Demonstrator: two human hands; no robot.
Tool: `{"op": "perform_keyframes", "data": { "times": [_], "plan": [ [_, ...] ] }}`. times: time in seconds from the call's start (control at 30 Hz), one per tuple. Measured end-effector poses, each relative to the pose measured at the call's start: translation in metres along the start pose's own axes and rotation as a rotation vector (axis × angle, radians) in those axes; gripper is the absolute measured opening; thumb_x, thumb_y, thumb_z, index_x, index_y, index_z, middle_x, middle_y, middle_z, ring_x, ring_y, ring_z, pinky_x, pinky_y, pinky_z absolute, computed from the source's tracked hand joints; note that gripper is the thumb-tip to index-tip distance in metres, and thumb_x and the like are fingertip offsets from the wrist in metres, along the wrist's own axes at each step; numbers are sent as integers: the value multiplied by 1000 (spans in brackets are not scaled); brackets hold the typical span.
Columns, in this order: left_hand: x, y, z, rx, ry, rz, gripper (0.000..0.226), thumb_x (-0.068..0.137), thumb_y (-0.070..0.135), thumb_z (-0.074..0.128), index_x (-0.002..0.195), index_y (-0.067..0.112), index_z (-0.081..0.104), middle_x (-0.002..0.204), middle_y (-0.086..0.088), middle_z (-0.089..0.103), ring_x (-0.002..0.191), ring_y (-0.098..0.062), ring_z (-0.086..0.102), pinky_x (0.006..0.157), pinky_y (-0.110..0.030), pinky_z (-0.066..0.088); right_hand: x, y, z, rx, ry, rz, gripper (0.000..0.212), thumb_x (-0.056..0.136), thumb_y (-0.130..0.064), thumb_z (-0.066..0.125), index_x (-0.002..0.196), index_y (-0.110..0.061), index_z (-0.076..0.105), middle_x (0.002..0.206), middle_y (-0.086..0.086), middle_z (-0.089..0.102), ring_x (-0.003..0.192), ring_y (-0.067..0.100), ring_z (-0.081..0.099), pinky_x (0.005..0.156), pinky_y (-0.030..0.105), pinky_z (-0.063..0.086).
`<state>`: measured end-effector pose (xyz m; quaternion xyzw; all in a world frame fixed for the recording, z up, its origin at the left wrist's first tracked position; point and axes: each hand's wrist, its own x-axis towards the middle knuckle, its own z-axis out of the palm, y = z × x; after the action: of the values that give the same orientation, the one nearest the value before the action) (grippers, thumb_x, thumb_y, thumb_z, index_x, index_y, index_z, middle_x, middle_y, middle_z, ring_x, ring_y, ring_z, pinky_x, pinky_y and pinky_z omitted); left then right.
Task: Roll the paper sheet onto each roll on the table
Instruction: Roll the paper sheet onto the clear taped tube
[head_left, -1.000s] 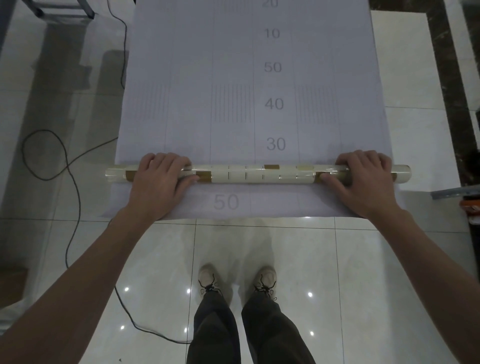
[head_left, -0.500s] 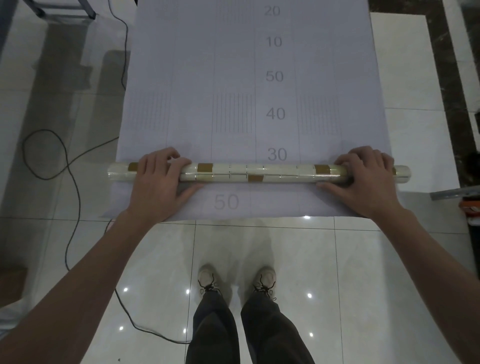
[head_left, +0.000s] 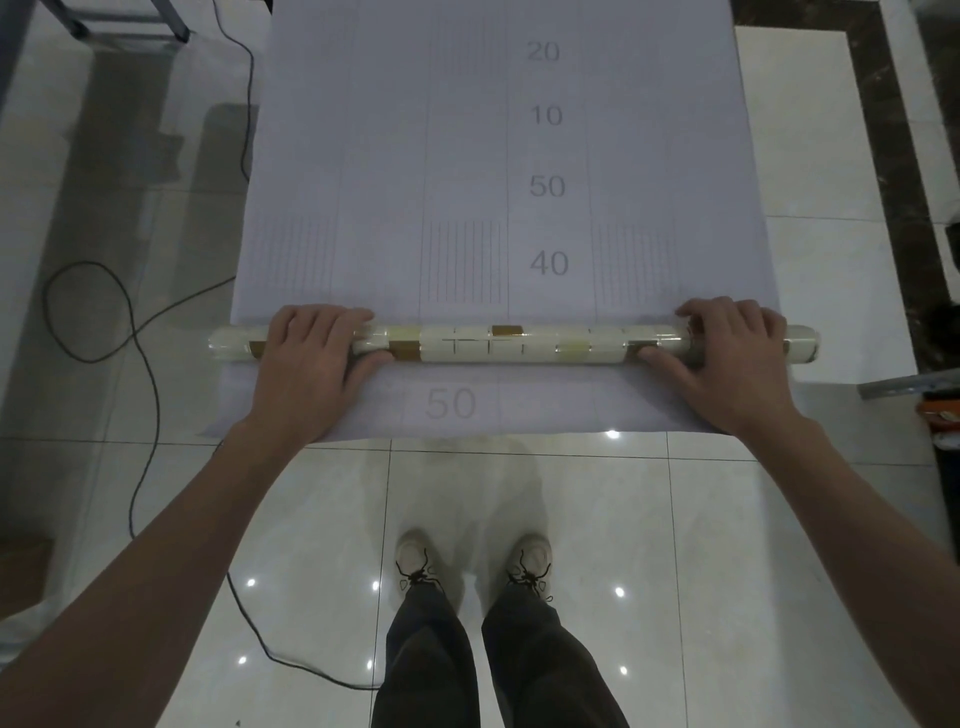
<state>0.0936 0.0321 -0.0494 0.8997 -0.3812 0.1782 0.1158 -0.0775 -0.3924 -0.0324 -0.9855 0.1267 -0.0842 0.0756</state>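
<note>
While you stood at the tabletop (head_left: 810, 130), your left hand (head_left: 311, 358) and right hand (head_left: 737, 353) each gripped the taped roll (head_left: 509, 345) lying across the numbered paper sheet (head_left: 467, 156).

The paper sheet (head_left: 498, 156) is cut off by the top edge; parts of the roll (head_left: 514, 344) are hidden under the hands.

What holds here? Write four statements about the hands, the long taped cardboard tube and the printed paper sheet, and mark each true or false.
1. Both the left hand and the right hand rest on the long taped cardboard tube. True.
2. The tube lies lengthwise along the pale printed paper sheet. False: it lies across it.
3. The number nearest beyond the tube is 20. False: 40.
4. A dark cable lies on the floor, left. True.
</note>
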Motion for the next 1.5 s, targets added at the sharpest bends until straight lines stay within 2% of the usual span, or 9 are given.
{"op": "perform_keyframes", "data": {
  "times": [0.13,0.27,0.47,0.63,0.8,0.93,1.13,1.27,1.5],
  "plan": [
    [2,1,-1,-61,-16,-5,43,103,45,57,113,5,69,114,-16,67,103,-37,62,96,-49,42,0,-4,2,38,10,8,64,91,-69,45,108,-9,59,107,13,60,97,36,54,95,48,37],
    [0,-2,-1,-4,7,0,48,102,50,59,119,7,70,112,-17,65,101,-39,62,93,-49,42,-2,-4,1,72,22,-13,70,82,-70,58,109,-7,61,111,16,55,101,34,52,95,47,37],
    [1,1,1,-22,-5,15,47,107,48,48,115,6,69,107,-13,71,97,-35,66,94,-47,43,0,-5,0,83,-10,34,71,93,-74,38,107,-8,58,103,12,60,96,34,53,95,45,35],
    [-2,-6,1,-19,-36,10,50,102,51,58,125,8,69,112,-18,63,101,-37,61,92,-50,42,-3,0,1,83,41,-9,72,81,-71,61,107,-4,62,111,19,55,103,36,53,93,47,40],
    [4,-3,1,-16,-9,-14,49,105,51,52,117,5,67,106,-14,69,99,-37,63,94,-48,41,2,-2,1,40,-7,46,75,89,-77,43,110,-8,61,106,14,59,99,37,53,95,48,38],
    [4,-5,1,8,-23,-9,49,98,53,63,116,8,67,118,-16,64,108,-37,58,95,-50,40,0,0,1,17,7,-6,73,82,-76,54,110,-10,59,109,14,56,101,36,53,95,48,38],
    [6,-6,2,36,2,-14,43,104,46,57,119,7,66,111,-13,69,102,-37,61,97,-50,39,-1,-2,-3,1,-14,18,79,84,-84,44,112,-11,59,106,9,64,97,34,56,97,46,36],
    [5,-5,2,28,-18,-16,46,99,51,63,118,8,68,116,-17,64,105,-38,59,95,-51,40,-2,3,-1,-13,12,3,77,78,-79,54,111,-11,61,118,16,54,110,37,51,99,48,36],
    [4,-4,1,32,-12,-15,42,103,47,57,116,8,65,109,-12,68,100,-36,60,98,-50,40,-1,1,-2,-10,46,4,69,90,-77,44,109,-13,61,104,8,63,98,33,53,95,44,34]
  ]
}}
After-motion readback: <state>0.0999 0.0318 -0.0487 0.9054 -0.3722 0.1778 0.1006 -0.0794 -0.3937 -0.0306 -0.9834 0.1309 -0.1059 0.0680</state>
